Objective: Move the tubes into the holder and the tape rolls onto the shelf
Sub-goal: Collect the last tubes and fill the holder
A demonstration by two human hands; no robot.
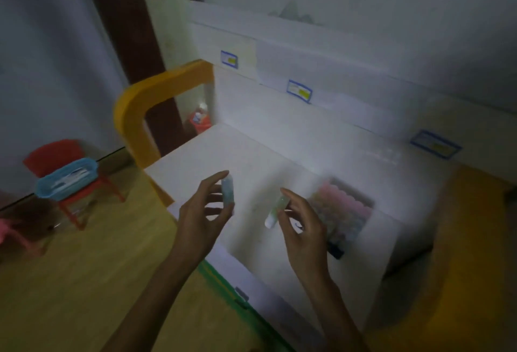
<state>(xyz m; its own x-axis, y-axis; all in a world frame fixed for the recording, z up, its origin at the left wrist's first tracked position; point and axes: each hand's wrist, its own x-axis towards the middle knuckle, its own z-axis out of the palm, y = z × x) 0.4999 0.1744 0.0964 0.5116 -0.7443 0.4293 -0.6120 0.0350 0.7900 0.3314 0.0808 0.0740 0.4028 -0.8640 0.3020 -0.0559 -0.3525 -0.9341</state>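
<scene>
Each of your hands pinches a tube; the holder (342, 211) lies just right of your right hand (300, 223), nearer than your left hand (201, 211)

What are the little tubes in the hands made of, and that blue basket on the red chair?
Tubes: probably smooth plastic, see-through greenish with a white cap; the picture is blurry. Blue basket: likely moulded plastic, evenly coloured with a rounded rim. Red chair: probably plastic too.

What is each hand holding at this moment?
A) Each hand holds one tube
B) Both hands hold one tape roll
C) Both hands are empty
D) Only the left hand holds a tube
A: the left hand pinches one tube and the right hand pinches another tube.
</scene>
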